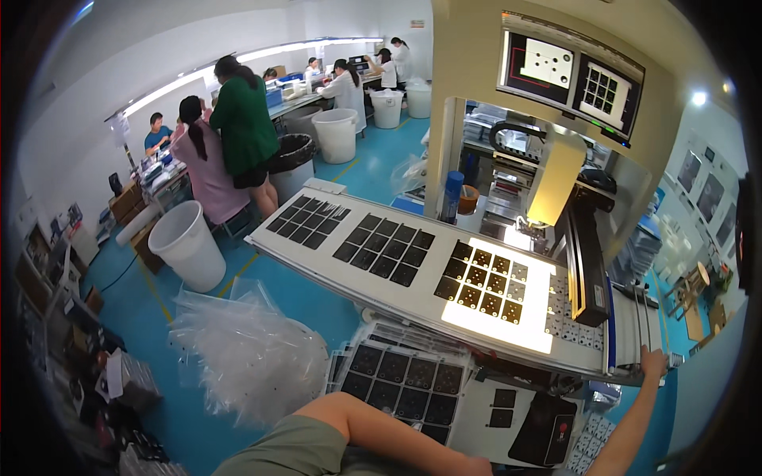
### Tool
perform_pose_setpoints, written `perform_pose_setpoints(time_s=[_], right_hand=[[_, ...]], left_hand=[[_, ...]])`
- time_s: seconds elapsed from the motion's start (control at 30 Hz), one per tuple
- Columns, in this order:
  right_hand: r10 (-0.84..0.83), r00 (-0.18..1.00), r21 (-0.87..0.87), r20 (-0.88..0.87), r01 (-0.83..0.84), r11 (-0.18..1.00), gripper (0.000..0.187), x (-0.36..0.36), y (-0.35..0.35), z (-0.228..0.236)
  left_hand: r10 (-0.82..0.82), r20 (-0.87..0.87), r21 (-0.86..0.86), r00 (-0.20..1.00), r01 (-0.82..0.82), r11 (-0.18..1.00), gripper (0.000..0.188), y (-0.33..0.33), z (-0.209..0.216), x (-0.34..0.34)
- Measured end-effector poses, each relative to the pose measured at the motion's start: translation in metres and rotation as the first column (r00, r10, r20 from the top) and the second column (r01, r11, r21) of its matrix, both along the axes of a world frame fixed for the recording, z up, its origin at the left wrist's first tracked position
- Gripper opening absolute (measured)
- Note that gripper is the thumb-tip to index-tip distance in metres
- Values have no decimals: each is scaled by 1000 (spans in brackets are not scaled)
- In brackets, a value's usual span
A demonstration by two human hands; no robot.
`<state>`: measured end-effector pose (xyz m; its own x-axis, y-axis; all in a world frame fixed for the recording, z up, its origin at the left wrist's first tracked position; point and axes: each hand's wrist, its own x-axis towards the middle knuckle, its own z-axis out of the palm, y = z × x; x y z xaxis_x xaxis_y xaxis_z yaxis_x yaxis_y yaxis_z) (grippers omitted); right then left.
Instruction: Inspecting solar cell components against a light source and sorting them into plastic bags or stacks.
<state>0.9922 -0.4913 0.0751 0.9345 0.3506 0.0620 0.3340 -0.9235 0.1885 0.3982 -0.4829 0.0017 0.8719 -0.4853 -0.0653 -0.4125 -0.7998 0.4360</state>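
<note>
My right hand (655, 363) reaches up to the front right corner of a long white machine table (317, 266) and touches its edge beside a ribbed white rail (631, 329). Whether the fingers grip it I cannot tell. My left forearm (397, 432) lies across the bottom of the view, and its hand is cut off by the lower edge. Three trays of black square parts lie on the table: a far one (308, 218), a middle one (385, 248), and a brightly lit one (482, 276) under the machine head (556, 178).
Another tray of black squares (405, 381) and a black flat device (544, 428) sit on the lower bench. Clear plastic bags (246, 357) are heaped on the blue floor, next to a white bin (188, 242). Two people (242, 119) stand at the left. Two screens (571, 75) hang above.
</note>
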Motion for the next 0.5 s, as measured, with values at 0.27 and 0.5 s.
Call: perform_pose_setpoints(time_s=[0.27, 0.5], right_hand=[[-131, 990, 164, -51, 138, 977, 88, -58, 42, 41], [-127, 989, 147, -80, 138, 980, 104, -62, 45, 39]], left_hand=[[55, -161, 126, 985, -34, 991, 21, 9, -68, 12], [14, -166, 89, 986, 1, 996, 22, 9, -65, 5]])
